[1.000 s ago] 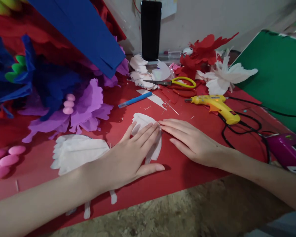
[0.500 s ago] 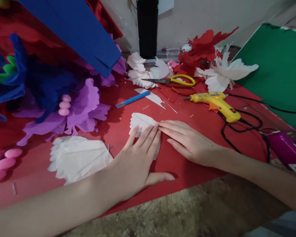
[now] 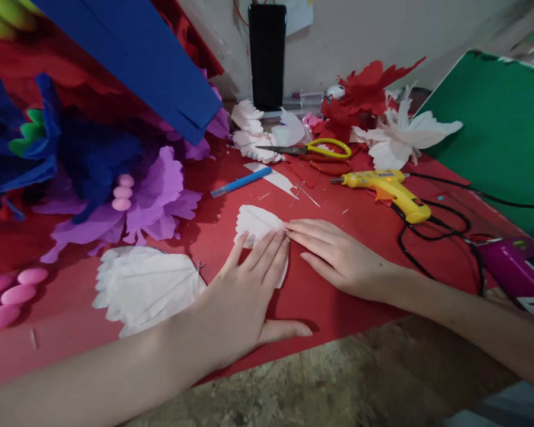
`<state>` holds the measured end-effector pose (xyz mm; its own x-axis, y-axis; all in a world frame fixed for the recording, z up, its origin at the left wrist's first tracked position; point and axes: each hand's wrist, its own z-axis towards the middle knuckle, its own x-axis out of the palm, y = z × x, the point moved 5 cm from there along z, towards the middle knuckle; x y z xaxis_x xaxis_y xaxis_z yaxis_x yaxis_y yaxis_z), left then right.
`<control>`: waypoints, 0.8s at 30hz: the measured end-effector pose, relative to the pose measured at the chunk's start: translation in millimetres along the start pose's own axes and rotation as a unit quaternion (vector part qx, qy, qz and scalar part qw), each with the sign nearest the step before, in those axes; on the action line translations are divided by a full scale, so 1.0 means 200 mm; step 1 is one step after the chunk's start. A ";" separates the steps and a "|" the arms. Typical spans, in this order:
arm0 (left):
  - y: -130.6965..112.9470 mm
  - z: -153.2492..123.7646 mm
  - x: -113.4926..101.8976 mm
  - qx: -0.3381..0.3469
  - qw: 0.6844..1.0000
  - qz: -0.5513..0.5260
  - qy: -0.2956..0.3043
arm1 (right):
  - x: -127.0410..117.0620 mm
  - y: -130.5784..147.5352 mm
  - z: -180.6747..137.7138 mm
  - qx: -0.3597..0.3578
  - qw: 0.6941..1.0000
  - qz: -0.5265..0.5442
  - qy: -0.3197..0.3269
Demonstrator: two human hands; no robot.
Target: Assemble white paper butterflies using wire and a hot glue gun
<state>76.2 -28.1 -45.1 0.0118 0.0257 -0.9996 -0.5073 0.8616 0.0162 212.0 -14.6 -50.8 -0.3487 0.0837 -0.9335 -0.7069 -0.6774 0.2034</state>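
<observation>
A white petal with a scalloped edge (image 3: pixel 254 219) lies on the red sheet (image 3: pixel 333 314). Across its near part rests my left hand (image 3: pixel 247 296), flat, with fingers spread and thumb stretched out to the right; it hides much of the petal. My right hand (image 3: pixel 342 255) comes in from the right side, its fingers straight and close together. Its fingertips touch the petal's right edge, beside the tips of my left fingers. Left of my left wrist sit several layered white petals (image 3: pixel 146 287), with thin crossed wires (image 3: pixel 199 267) at their narrow end.
Beyond the hands lie a blue pen (image 3: pixel 242 181), scissors with yellow handles (image 3: pixel 329 148) and a yellow glue gun (image 3: pixel 389 190) with a black cord. A phone (image 3: pixel 267 56) stands at the back. Purple paper flowers (image 3: pixel 155 190) crowd the left; a green board (image 3: pixel 493 130) leans at right.
The head view has tilted up slightly, showing more of the phone. Both hands keep nearly the same pose on the petal.
</observation>
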 end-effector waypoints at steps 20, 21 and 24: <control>-0.04 -0.09 0.01 0.016 0.999 -0.027 0.001 | -0.01 0.01 0.00 -0.015 1.000 -0.014 -0.015; -0.05 -0.10 0.01 0.019 1.000 -0.023 -0.002 | -0.01 0.01 0.00 -0.016 1.000 -0.014 -0.014; -0.06 -0.10 -0.02 0.030 0.999 -0.017 -0.005 | -0.01 0.01 0.00 -0.021 1.000 -0.015 -0.018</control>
<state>65.3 -48.7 -42.7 0.0362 0.0000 -0.9993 -0.4540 0.8908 -0.0164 211.4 -16.7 -48.6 -0.3510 0.1298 -0.9273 -0.6915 -0.7037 0.1633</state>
